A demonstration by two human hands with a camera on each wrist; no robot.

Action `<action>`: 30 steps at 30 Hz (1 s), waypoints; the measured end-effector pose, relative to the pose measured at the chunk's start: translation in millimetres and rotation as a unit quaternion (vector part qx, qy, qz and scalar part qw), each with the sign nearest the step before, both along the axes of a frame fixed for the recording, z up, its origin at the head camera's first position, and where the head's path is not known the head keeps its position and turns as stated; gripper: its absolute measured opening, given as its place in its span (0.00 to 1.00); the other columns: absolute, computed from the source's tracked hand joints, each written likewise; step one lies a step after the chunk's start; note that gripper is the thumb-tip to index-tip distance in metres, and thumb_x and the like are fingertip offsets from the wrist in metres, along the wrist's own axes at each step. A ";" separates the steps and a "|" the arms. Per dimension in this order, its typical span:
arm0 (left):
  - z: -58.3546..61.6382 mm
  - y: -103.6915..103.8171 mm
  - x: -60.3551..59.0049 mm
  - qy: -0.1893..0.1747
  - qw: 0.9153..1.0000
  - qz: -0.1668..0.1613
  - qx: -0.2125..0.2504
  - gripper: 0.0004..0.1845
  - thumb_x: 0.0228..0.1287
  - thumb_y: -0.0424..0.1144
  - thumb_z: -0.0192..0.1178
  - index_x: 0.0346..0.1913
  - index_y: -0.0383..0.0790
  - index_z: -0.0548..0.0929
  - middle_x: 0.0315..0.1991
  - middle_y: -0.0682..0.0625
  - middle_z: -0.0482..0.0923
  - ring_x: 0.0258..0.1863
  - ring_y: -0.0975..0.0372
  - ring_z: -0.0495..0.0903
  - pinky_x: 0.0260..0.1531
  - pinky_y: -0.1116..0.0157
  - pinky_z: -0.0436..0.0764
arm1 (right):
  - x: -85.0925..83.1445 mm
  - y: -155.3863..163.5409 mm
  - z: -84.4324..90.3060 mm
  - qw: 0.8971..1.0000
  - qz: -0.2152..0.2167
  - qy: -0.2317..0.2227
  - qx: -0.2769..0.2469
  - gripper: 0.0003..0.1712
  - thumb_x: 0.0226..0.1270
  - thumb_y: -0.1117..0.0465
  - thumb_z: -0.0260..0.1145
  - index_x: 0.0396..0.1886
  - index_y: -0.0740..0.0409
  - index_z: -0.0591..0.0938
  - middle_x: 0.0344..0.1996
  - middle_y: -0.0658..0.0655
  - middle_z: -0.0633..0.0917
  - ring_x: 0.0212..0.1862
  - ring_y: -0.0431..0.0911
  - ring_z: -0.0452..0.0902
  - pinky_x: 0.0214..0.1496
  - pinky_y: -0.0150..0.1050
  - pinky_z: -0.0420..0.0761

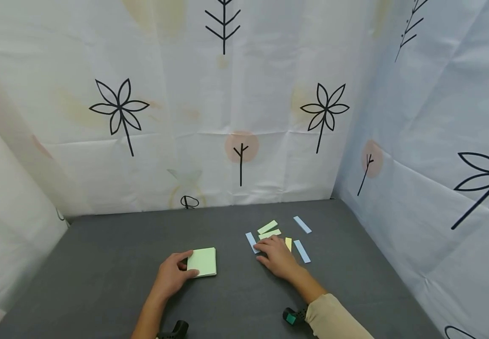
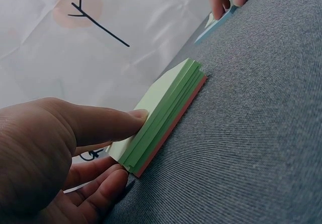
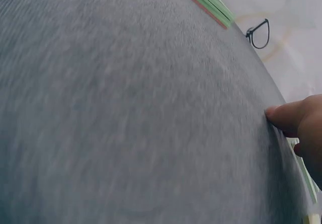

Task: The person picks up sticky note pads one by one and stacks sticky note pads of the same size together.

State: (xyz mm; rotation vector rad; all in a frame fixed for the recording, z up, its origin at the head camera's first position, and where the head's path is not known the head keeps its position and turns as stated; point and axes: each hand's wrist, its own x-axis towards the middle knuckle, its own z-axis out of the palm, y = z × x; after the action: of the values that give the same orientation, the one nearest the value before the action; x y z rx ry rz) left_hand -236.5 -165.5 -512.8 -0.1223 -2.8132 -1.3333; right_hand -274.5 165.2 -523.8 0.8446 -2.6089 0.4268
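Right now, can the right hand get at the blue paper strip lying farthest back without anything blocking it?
Probably yes. The right hand rests among the strips, and the far blue strip lies apart on bare grey tabletop just beyond it, uncovered. Only flat green strips lie nearby.

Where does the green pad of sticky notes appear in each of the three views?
Head view: the green pad of sticky notes lies low and left of centre on the grey table, the left hand gripping its left edge.
Left wrist view: centre, seen edge-on, thumb on top.
Right wrist view: only a corner at the top edge.
Shared landmark: the black loop drawing on the backdrop, beyond the pad.
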 end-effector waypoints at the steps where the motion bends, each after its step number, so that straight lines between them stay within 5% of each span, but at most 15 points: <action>1: 0.5 0.1 0.3 0.000 1.000 0.000 0.000 0.32 0.52 0.35 0.73 0.62 0.34 0.77 0.49 0.42 0.76 0.35 0.59 0.73 0.35 0.57 0.72 | -0.9 -2.9 0.6 1.000 0.000 -0.002 -0.001 0.17 0.59 0.57 0.72 0.48 0.55 0.86 0.46 0.53 0.84 0.48 0.50 0.74 0.51 0.53 0.71; 11: -1.6 -0.7 -1.3 -0.003 1.000 0.009 -0.005 0.32 0.51 0.37 0.74 0.61 0.35 0.78 0.50 0.41 0.76 0.35 0.59 0.74 0.36 0.57 0.73 | -12.5 -23.4 4.4 0.999 0.009 -0.035 -0.020 0.18 0.56 0.55 0.75 0.46 0.54 0.87 0.37 0.51 0.80 0.39 0.47 0.71 0.44 0.46 0.72; 15: -2.4 -0.9 -1.9 -0.002 1.000 0.009 -0.004 0.32 0.51 0.36 0.74 0.61 0.35 0.79 0.49 0.42 0.76 0.35 0.59 0.74 0.36 0.57 0.73 | -19.7 -22.7 2.2 0.999 0.020 -0.025 -0.029 0.20 0.55 0.54 0.76 0.46 0.56 0.86 0.43 0.54 0.82 0.46 0.50 0.75 0.49 0.49 0.73; 24: -1.1 -0.5 -2.1 0.005 1.000 0.007 -0.007 0.32 0.51 0.37 0.74 0.61 0.35 0.79 0.48 0.43 0.77 0.37 0.58 0.75 0.37 0.56 0.74 | -31.6 -16.1 -4.9 0.991 0.107 0.062 -0.046 0.18 0.61 0.51 0.71 0.42 0.61 0.86 0.44 0.57 0.84 0.50 0.52 0.79 0.51 0.50 0.75; 30: -2.1 -1.3 -2.5 0.006 1.000 0.009 -0.006 0.32 0.50 0.37 0.75 0.61 0.35 0.79 0.50 0.42 0.76 0.38 0.58 0.76 0.37 0.56 0.74 | -32.0 -19.3 -4.9 0.988 0.118 0.100 0.002 0.13 0.55 0.58 0.75 0.37 0.61 0.87 0.40 0.57 0.86 0.46 0.51 0.81 0.51 0.47 0.77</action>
State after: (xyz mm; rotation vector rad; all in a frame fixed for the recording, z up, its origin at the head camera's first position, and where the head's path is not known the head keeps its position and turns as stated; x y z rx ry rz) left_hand -239.0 -166.8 -515.0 -0.1041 -2.8052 -1.3090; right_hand -306.5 145.9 -528.8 1.1409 -2.3376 0.3784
